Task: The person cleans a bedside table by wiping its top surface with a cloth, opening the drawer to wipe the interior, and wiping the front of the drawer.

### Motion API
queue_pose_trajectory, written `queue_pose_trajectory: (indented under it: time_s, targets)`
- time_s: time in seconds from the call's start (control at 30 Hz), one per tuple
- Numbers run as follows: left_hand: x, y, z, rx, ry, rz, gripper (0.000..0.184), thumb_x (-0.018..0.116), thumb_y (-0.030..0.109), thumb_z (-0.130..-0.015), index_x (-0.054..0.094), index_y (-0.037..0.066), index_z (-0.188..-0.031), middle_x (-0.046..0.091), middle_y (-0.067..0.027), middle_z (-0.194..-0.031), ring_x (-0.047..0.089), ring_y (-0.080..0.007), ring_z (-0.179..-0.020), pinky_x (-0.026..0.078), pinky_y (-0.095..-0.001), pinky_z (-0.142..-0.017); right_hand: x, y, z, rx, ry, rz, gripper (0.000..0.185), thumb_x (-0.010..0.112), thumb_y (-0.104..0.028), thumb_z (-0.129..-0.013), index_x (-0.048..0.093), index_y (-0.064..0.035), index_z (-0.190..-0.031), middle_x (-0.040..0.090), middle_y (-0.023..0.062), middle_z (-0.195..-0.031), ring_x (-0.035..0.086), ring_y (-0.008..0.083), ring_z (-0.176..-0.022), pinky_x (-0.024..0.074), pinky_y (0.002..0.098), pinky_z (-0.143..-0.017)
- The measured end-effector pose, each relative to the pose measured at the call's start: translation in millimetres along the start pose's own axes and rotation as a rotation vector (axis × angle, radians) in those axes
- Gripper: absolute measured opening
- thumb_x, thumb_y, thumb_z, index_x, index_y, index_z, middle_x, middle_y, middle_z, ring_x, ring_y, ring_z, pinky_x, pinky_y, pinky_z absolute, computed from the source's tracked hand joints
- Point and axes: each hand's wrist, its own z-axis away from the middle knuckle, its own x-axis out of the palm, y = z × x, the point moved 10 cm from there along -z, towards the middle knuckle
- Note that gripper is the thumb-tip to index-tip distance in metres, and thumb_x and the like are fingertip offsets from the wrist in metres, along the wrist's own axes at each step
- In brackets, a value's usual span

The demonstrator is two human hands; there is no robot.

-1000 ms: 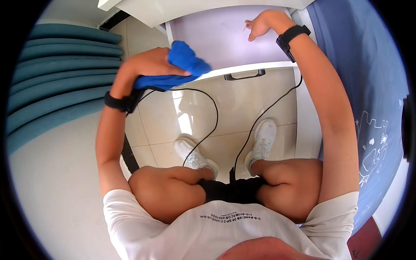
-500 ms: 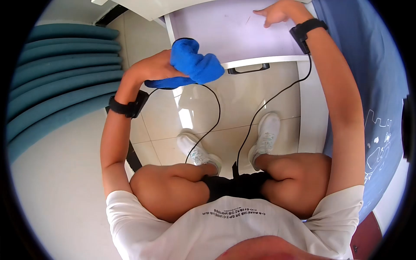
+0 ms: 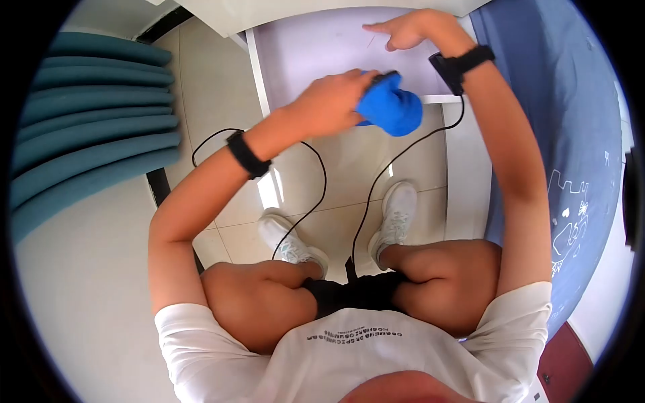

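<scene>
My left hand (image 3: 329, 104) is closed around a bunched blue cloth (image 3: 391, 107), held over the front edge of a pulled-out white drawer (image 3: 302, 57) with a pale lilac bottom. My right hand (image 3: 411, 31) is over the right side of the drawer, index finger stretched out and thumb apart, holding nothing. Just below that fingertip a thin reddish line (image 3: 371, 41) shows on the drawer bottom; whether it is a strand or a mark, I cannot tell. The cloth and my left hand hide part of the drawer front.
Teal padded folds (image 3: 101, 114) stand on the left. Blue fabric with white drawings (image 3: 537, 121) hangs along the right. Black cables (image 3: 376, 181) run from both wristbands toward my lap. My white shoes (image 3: 396, 215) rest on the tiled floor (image 3: 342, 161).
My left hand has swung right with the cloth, from the drawer's left corner to the middle of its front, now covering the black handle. The view has shifted slightly; my right hand keeps its pose.
</scene>
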Motion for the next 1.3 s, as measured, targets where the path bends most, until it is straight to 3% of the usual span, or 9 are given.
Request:
queue_pose_trajectory:
  time_s: [0.1, 0.23, 0.3, 0.53, 0.67, 0.73, 0.93, 1.2, 1.3]
  targets:
    - [-7, -38, 29, -0.132, -0.187, 0.197, 0.042, 0.069, 0.026, -0.083, 0.057, 0.006, -0.118, 0.067, -0.0169, -0.104, 0.064, -0.0361, -0.092, 0.052, -0.0419, -0.08, -14, -27, 47, -0.149, 0.084, -0.164, 0.074, 0.051, -0.049, -0.096, 0.024, -0.0134, -0.154, 0.04, 0.0196, -0.15, 0.048, 0.0359, -0.131, 0.0382, 0.042, -0.109]
    - [-27, -43, 48, -0.058, -0.135, 0.176, 0.039, 0.069, 0.03, -0.085, 0.06, 0.005, -0.112, 0.068, -0.0161, -0.104, 0.065, -0.0337, -0.092, 0.051, -0.0395, -0.081, -22, -98, 109, -0.55, 0.262, -0.35, 0.071, 0.054, -0.043, -0.098, 0.025, -0.0076, -0.152, 0.05, 0.0261, -0.136, 0.056, 0.041, -0.118, 0.0451, 0.0436, -0.099]
    - [-31, -53, 54, -0.358, -0.158, 0.316, 0.04, 0.07, 0.034, -0.085, 0.062, 0.005, -0.111, 0.069, -0.0143, -0.101, 0.066, -0.0293, -0.089, 0.052, -0.0375, -0.081, -23, -143, 111, -0.722, 0.578, -0.248, 0.073, 0.059, -0.036, -0.095, 0.023, -0.0093, -0.153, 0.048, 0.0256, -0.137, 0.058, 0.0401, -0.111, 0.0491, 0.0447, -0.093]
    - [-1, -89, 70, -0.63, -0.553, 0.547, 0.054, 0.075, 0.034, -0.084, 0.057, 0.004, -0.126, 0.065, -0.0082, -0.109, 0.06, -0.0183, -0.096, 0.049, -0.0318, -0.086, 21, -165, 72, -0.429, 0.48, -0.184, 0.079, 0.07, -0.021, -0.086, 0.026, -0.0182, -0.151, 0.055, 0.0218, -0.114, 0.064, 0.0378, -0.095, 0.0524, 0.0456, -0.079]
    - [-16, -74, 75, -0.409, -0.478, 0.523, 0.06, 0.072, 0.037, -0.087, 0.052, 0.004, -0.133, 0.062, -0.007, -0.114, 0.057, -0.015, -0.101, 0.046, -0.0303, -0.093, 10, -132, 85, -0.51, 0.457, -0.211, 0.059, 0.072, -0.018, -0.083, 0.047, -0.0201, -0.136, 0.063, 0.0182, -0.1, 0.067, 0.0349, -0.087, 0.0539, 0.044, -0.074]
    - [-9, -66, 75, -0.413, -0.612, 0.511, 0.058, 0.069, 0.036, -0.091, 0.049, 0.006, -0.137, 0.061, -0.0075, -0.121, 0.055, -0.015, -0.102, 0.045, -0.0311, -0.094, 19, -109, 78, -0.42, 0.03, -0.426, 0.051, 0.075, -0.024, -0.08, 0.055, -0.0166, -0.126, 0.067, 0.0148, -0.096, 0.067, 0.0302, -0.085, 0.0527, 0.0391, -0.073]
    - [6, -56, 73, -0.445, -0.619, 0.347, 0.058, 0.058, 0.043, -0.096, 0.045, 0.011, -0.143, 0.059, -0.0146, -0.132, 0.057, -0.0285, -0.116, 0.045, -0.0362, -0.097, 18, -45, 82, -0.325, -0.176, -0.11, 0.049, 0.074, -0.043, -0.082, 0.06, -0.0079, -0.113, 0.067, 0.0112, -0.09, 0.062, 0.0233, -0.08, 0.0482, 0.0328, -0.072]
    - [14, -56, 73, -0.281, -0.552, 0.217, 0.053, 0.061, 0.032, -0.092, 0.05, 0.008, -0.138, 0.064, -0.0165, -0.116, 0.062, -0.0309, -0.097, 0.049, -0.0394, -0.088, 44, -111, 25, -0.405, 0.061, -0.226, 0.056, 0.049, -0.055, -0.096, 0.062, -0.0028, -0.113, 0.065, 0.0196, -0.104, 0.059, 0.0379, -0.097, 0.0465, 0.0439, -0.087]
    - [18, -57, 71, -0.286, -0.593, 0.146, 0.048, 0.061, 0.029, -0.091, 0.055, 0.003, -0.13, 0.067, -0.0175, -0.099, 0.063, -0.0314, -0.086, 0.05, -0.0406, -0.081, 43, -110, 8, -0.353, 0.11, -0.141, 0.049, 0.056, -0.05, -0.093, 0.063, -0.0073, -0.115, 0.066, 0.0187, -0.107, 0.06, 0.0376, -0.101, 0.0476, 0.0444, -0.088]
